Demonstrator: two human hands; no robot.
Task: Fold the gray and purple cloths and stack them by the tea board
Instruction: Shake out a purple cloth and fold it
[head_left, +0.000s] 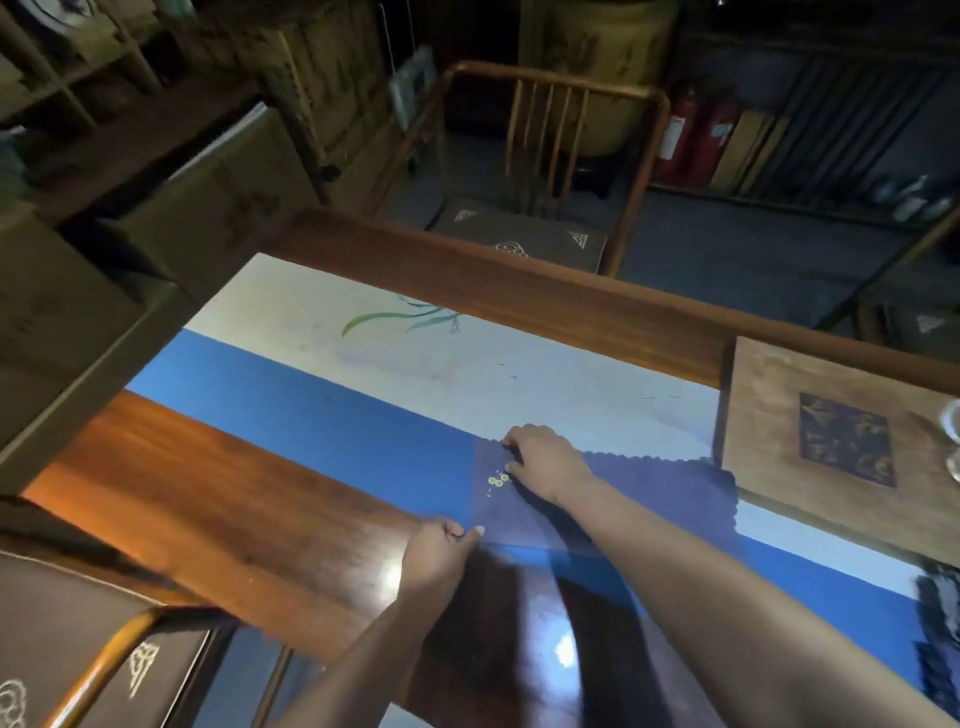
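Observation:
A purple cloth with scalloped edges and a small yellow flower mark lies flat on the blue and white table runner, just left of the wooden tea board. My right hand pinches the cloth's far left corner with curled fingers. At the near left corner, my left hand pinches the cloth between thumb and fingers. A dark patterned cloth shows at the right edge; its colour is hard to tell.
The tea board carries a dark inlaid square and glassware at its right edge. A wooden chair stands beyond the table's far side. Another chair sits at the near left. Cardboard boxes line the left.

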